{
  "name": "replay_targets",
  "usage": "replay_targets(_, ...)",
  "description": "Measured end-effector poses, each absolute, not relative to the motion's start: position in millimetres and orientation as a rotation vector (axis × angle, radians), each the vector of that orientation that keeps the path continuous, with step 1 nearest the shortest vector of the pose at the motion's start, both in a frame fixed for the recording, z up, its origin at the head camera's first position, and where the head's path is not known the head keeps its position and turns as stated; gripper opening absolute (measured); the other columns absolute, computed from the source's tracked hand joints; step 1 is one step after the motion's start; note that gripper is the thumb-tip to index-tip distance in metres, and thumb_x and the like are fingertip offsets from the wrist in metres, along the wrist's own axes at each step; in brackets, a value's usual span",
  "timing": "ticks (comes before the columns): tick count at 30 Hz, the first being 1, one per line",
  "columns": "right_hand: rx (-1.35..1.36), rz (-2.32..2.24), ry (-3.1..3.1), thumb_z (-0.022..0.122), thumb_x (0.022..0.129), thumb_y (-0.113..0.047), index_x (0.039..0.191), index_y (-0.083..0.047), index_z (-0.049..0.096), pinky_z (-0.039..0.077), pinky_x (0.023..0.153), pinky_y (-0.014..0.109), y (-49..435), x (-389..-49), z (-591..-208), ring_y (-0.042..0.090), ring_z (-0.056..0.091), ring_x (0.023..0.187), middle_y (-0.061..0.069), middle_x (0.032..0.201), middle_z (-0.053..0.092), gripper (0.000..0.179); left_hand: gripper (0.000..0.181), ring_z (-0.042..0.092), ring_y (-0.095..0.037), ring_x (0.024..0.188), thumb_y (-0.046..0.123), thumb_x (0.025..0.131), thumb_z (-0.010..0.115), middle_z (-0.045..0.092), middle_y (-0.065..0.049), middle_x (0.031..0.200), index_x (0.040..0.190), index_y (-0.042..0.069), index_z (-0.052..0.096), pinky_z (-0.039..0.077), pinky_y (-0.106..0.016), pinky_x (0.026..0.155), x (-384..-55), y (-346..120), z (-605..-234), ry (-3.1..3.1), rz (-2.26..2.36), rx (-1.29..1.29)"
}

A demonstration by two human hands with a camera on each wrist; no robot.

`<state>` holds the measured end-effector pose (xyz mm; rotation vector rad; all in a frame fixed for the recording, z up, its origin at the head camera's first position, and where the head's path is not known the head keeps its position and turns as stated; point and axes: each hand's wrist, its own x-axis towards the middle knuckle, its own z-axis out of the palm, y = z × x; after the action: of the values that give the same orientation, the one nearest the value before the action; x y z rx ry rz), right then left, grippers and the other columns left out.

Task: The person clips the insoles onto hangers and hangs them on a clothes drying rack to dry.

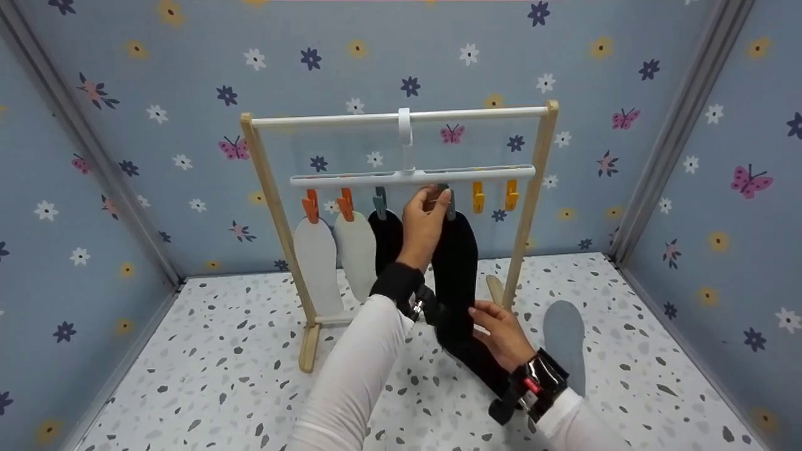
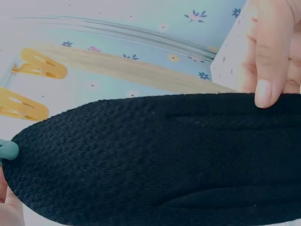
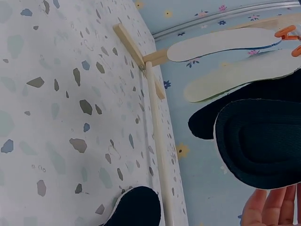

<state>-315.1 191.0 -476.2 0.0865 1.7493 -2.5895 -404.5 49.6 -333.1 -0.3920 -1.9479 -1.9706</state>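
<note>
In the head view my left hand [image 1: 423, 225] is raised to the hanger, thumb and fingers pinching a grey-green clothespin [image 1: 450, 205]. Hanging from that clothespin is a black insole [image 1: 455, 257], its rounded upper end between the clip's tips. Lower down, my right hand [image 1: 501, 329] pinches this insole's edge, and its thumb [image 2: 264, 92] lies on the face in the left wrist view. A second black insole [image 3: 136, 207] shows at the bottom of the right wrist view. Its link to the palm is hidden.
The white hanger [image 1: 351, 180] hangs from a wooden rack [image 1: 542, 144]. On its left, orange clips [image 1: 311, 207] carry two pale insoles [image 1: 316, 263], beside another black insole [image 1: 385, 241]. Two yellow clips [image 1: 478, 197] hang at right. A grey insole [image 1: 564, 338] lies on the speckled surface.
</note>
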Motion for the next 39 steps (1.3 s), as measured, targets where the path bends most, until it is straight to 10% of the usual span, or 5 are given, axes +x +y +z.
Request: replay_targets(39,-0.107,-2.26,1.831,0.057,0.093,-0.009,0.118,-0.003,0.059,0.048,0.092,0.041,235.6,-285.9,-498.8,0.018,0.056,0.098,0.004,0.107,0.061,0.025,0.035,0.055,-0.017,0.097,0.019,0.094,0.058,0.062,-0.012,0.112,0.123,-0.001,0.058,0.045,-0.023,0.08,-394.3,37.6,-338.9,-1.846,-2.059,-0.487)
